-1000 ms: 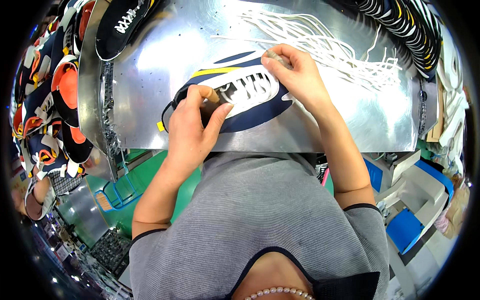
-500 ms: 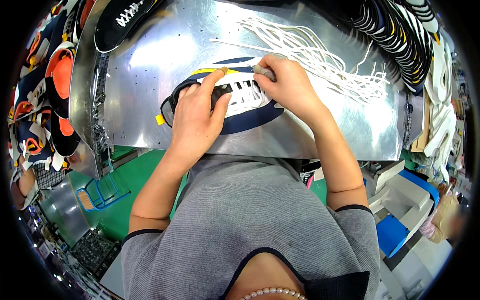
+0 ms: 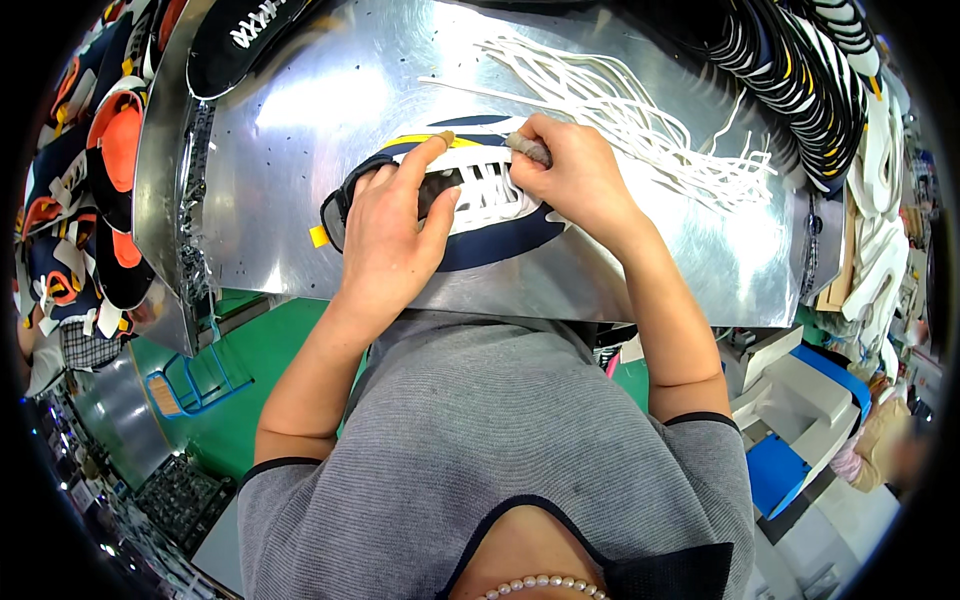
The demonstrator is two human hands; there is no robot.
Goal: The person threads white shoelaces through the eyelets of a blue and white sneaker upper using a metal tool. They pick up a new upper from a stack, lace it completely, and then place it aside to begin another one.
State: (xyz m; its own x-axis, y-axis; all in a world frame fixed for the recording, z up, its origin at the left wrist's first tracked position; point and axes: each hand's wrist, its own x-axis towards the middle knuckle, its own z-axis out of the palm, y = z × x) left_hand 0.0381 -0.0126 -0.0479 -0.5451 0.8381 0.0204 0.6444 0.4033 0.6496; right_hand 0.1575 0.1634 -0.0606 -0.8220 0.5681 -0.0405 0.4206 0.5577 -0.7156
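A navy and white shoe upper (image 3: pixel 500 247) with yellow trim lies on the metal table in front of me, its toe pointing right. White lace (image 3: pixel 490 193) crosses its throat in several rows. My left hand (image 3: pixel 393 225) grips the upper at the collar, with thumb and index finger on either side of the opening and the other fingers partly hidden in it. At the toe end of the lacing, my right hand (image 3: pixel 575 170) is closed in a pinch. A greyish wrap (image 3: pixel 528 149) covers one of its fingers. What lies between those fingertips is hidden.
Loose white laces (image 3: pixel 640 120) spread over the metal table (image 3: pixel 270 190) behind my right hand. A black laced shoe upper (image 3: pixel 235 45) sits far left. Stacked dark uppers (image 3: pixel 800 90) stand far right. More uppers with orange linings (image 3: pixel 120 150) hang at the left edge.
The view has shifted very slightly. Both hands keep nearly the same places on the shoe upper.
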